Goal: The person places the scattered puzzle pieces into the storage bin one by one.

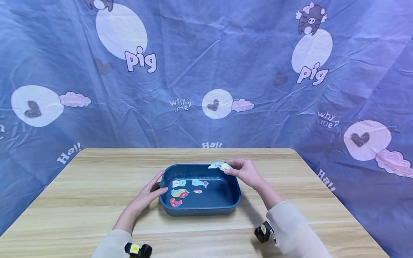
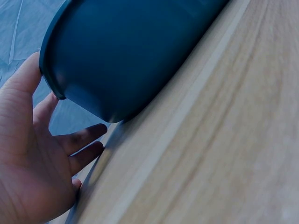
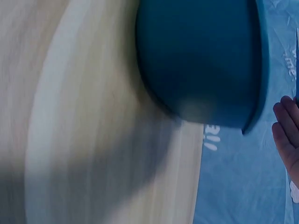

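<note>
A dark teal rectangular basin [image 1: 206,212] stands on the wooden table. My left hand [image 1: 145,197] holds its left end, the thumb over the rim; in the left wrist view the other fingers of this hand [image 2: 37,154] spread beside and below the rim. Between thumb and fingers, my right hand [image 1: 246,173] pinches a torn scrap of printed paper [image 1: 218,165] above the basin's back right rim. Several more scraps lie on the basin's floor, among them a red one [image 1: 175,203], a blue one [image 1: 200,183] and a small one [image 1: 198,191].
The pale wooden table [image 1: 106,172] reaches back to a blue printed cloth [image 1: 180,71] hanging behind and on both sides. A small black camera is strapped at each wrist, the right one [image 1: 262,232] close over the table.
</note>
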Motion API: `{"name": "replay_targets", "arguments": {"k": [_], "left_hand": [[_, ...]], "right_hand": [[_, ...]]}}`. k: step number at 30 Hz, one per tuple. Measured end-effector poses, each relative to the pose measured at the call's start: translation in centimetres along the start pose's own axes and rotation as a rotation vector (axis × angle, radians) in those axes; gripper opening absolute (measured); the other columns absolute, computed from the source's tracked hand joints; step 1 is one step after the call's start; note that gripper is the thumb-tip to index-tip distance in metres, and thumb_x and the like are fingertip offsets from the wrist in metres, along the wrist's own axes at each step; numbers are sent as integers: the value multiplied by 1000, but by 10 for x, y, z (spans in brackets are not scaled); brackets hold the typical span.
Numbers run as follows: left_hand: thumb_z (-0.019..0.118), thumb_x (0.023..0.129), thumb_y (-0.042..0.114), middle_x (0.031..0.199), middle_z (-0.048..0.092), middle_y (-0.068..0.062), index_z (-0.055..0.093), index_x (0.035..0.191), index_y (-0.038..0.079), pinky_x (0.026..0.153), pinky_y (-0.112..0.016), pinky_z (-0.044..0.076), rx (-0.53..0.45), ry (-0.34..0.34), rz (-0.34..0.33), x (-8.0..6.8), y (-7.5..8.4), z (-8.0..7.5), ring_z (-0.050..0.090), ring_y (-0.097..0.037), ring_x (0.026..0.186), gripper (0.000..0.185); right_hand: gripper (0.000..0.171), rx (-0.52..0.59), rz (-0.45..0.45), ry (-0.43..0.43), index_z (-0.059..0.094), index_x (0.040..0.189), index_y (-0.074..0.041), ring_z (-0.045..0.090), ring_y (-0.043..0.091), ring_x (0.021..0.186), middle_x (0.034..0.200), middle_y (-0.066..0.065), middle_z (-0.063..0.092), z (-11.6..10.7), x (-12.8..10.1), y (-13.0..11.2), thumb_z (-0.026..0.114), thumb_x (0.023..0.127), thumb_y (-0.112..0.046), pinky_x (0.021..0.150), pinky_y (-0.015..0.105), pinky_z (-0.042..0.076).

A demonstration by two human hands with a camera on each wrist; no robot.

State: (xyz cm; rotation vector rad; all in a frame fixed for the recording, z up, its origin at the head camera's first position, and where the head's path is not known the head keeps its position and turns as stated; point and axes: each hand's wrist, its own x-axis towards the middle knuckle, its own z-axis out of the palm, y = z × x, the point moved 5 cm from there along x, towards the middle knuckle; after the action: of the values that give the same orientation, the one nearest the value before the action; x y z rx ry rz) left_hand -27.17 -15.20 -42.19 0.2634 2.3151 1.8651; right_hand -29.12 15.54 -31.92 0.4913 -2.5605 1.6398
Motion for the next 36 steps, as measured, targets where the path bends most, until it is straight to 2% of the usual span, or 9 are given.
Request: {"name": "replay_targets", "arguments": {"k": [3,7,12,16,27,36], "left_hand": [[56,83,27,133,30,-19,25,135,31,95,-55,15,3,1,-1,0,0,0,27,-32,121,61],[56,83,27,133,31,-18,25,135,31,95,-54,15,11,5,3,1,-1,0,27,-32,121,61],[56,83,27,133,31,-18,25,135,31,95,-55,15,5,4,5,2,-1,0,28,-32,121,61],[56,83,26,132,31,-19,25,135,31,94,-55,15,-1,8,5,2,-1,0,28,-32,121,61],[56,83,27,133,30,-19,24,136,30,95,-55,14,6,15,-5,1,-1,0,26,-33,121,62],[57,83,25,132,32,-19,25,135,30,94,-55,16,-2,12,0,2,0,-1,29,-32,120,61]], "right_hand": [[30,-42,-5,0,58,99,13,58,26,83,94,22,60,10,-6,-14,66,72,1,67,26,48],[30,-80,2,-8,60,98,11,58,23,81,92,19,61,21,-9,-17,67,72,-1,67,28,48],[31,-73,-1,-35,61,98,9,58,21,78,90,17,62,34,-4,1,69,71,-4,67,30,48],[33,-75,13,-49,63,96,6,58,16,75,87,12,63,43,-1,19,72,68,-10,65,27,48],[30,-25,-4,-111,63,93,8,58,17,73,83,15,63,59,-4,24,72,68,-5,63,27,47],[31,-89,40,-180,65,91,2,58,10,71,81,6,65,66,-2,31,75,65,-13,62,23,46]]}}
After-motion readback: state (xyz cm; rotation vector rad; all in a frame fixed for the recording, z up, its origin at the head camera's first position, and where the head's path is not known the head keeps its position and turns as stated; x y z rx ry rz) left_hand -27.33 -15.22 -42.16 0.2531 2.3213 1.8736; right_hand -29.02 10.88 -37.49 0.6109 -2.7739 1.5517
